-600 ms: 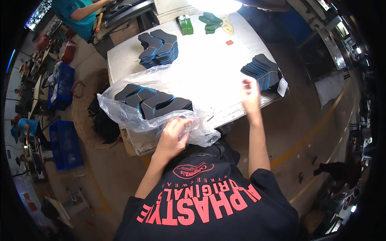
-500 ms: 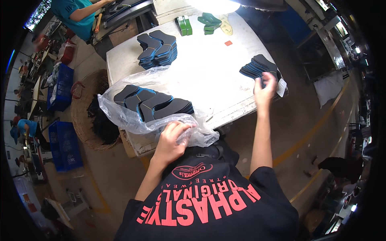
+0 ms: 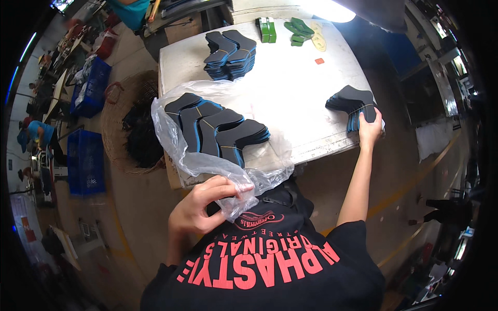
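My left hand (image 3: 205, 205) pinches the near edge of a clear plastic bag (image 3: 192, 161) by the table's front edge. Inside the bag lie several bundles of dark, angled foam-like pieces (image 3: 212, 124) with blue undersides, each tied with a thin yellowish band. Out at the table's right corner, my right hand (image 3: 370, 129) grips the near end of another tied stack of dark pieces (image 3: 353, 101); thumb and fingers wrap its sides, the fingers partly hidden. A further pair of tied stacks (image 3: 230, 54) stands behind the bag.
The white table (image 3: 306, 124) carries green bundles (image 3: 267, 30), a pale yellow cut piece (image 3: 318, 39) and a small orange square (image 3: 319, 61) toward its far side. Left of it, on the floor, stand a wicker basket (image 3: 116, 137) with black material and blue crates (image 3: 85, 160).
My right hand has closed on the stack at the right corner. My left hand has drawn the bag's edge toward my body. The view has shifted, moving the table rightward.
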`<state>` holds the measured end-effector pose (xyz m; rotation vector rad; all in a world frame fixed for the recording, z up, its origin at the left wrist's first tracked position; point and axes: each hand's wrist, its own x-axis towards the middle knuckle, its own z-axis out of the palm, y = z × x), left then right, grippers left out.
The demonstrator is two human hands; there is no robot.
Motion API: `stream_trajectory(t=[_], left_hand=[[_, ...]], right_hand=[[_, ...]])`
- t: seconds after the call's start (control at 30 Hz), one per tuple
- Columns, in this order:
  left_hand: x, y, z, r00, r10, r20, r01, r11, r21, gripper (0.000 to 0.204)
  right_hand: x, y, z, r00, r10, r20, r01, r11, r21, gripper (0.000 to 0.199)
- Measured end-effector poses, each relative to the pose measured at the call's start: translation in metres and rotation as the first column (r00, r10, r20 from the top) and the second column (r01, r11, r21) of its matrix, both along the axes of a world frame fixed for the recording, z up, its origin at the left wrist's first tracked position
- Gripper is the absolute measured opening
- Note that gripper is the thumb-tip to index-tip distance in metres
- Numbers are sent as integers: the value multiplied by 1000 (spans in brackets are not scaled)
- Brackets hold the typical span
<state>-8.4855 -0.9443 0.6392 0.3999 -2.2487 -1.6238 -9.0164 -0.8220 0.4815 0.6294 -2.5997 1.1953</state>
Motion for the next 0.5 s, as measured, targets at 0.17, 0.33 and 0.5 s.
stream_trajectory(t=[0.17, 0.33, 0.5], left_hand=[[24, -19, 19, 991, 116, -72, -125, 981, -146, 35], [19, -53, -14, 617, 781, -94, -675, 464, -574, 18], [13, -75, -85, 432, 828, 357, -465, 544, -699, 87]], right_hand=[[42, -16, 53, 949, 292, -115, -307, 940, -146, 45], [96, -45, 114, 847, 498, -185, -531, 787, -313, 41], [172, -92, 129, 653, 757, 31, -627, 563, -538, 49]])
